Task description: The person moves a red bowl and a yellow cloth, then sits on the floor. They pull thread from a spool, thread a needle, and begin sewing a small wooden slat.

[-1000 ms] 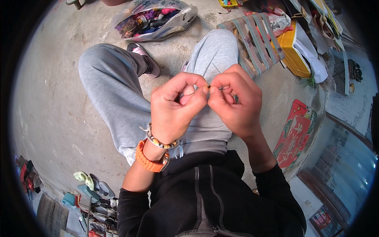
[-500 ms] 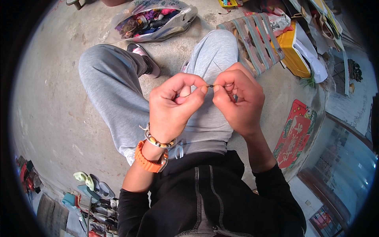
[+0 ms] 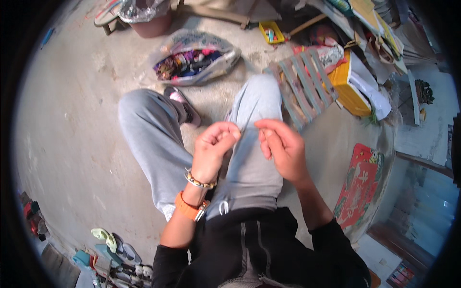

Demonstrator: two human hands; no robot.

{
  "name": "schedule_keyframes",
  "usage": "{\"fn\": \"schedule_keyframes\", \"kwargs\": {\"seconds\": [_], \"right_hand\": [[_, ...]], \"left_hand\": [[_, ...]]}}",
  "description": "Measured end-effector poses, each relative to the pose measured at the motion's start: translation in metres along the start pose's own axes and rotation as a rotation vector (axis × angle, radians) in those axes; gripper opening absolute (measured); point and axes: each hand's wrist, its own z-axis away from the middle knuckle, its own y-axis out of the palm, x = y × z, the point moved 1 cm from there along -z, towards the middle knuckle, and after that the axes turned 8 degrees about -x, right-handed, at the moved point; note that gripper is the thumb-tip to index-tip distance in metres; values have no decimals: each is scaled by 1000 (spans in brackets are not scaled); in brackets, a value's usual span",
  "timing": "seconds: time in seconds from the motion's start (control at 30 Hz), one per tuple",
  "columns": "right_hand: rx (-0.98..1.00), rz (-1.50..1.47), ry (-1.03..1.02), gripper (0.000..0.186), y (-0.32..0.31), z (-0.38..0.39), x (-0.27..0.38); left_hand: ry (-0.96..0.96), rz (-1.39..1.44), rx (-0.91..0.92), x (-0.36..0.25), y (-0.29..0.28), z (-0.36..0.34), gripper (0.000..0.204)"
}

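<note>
My left hand (image 3: 211, 146) is closed in a pinch of thumb and forefinger over my lap. A tiny dark bit shows at its fingertips, too small and blurred to name. A short gap to the right, my right hand (image 3: 287, 152) has its forefinger stretched toward the left hand, with thumb and other fingers curled together beneath it. Whatever lies in those curled fingers is hidden. An orange watch (image 3: 191, 207) and a beaded bracelet (image 3: 199, 181) sit on my left wrist. Below both hands are my grey trousers (image 3: 249, 163).
Beyond my feet lies a plastic bag (image 3: 225, 60) of colourful yarn-like material. A low stool with striped webbing (image 3: 307, 86) stands by my right knee, near a yellow box (image 3: 348, 86). A red mat (image 3: 357, 187) lies right; slippers (image 3: 113, 242) lie lower left.
My hands have moved apart from the small dark piece that both were pinching. My right forefinger has straightened. The view has shifted, bringing a lined bucket and a small yellow tray into sight.
</note>
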Motion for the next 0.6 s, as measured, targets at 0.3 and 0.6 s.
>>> {"fn": "schedule_keyframes", "kwargs": {"seconds": [0.3,0.6], "right_hand": [[157,-170,291,44,22,-7,-24],[141,572,490,40,-109,86,-178]], "left_hand": [[-108,106,115,10,-3,-8,11],[-77,159,40,10,-21,-30,11]]}}
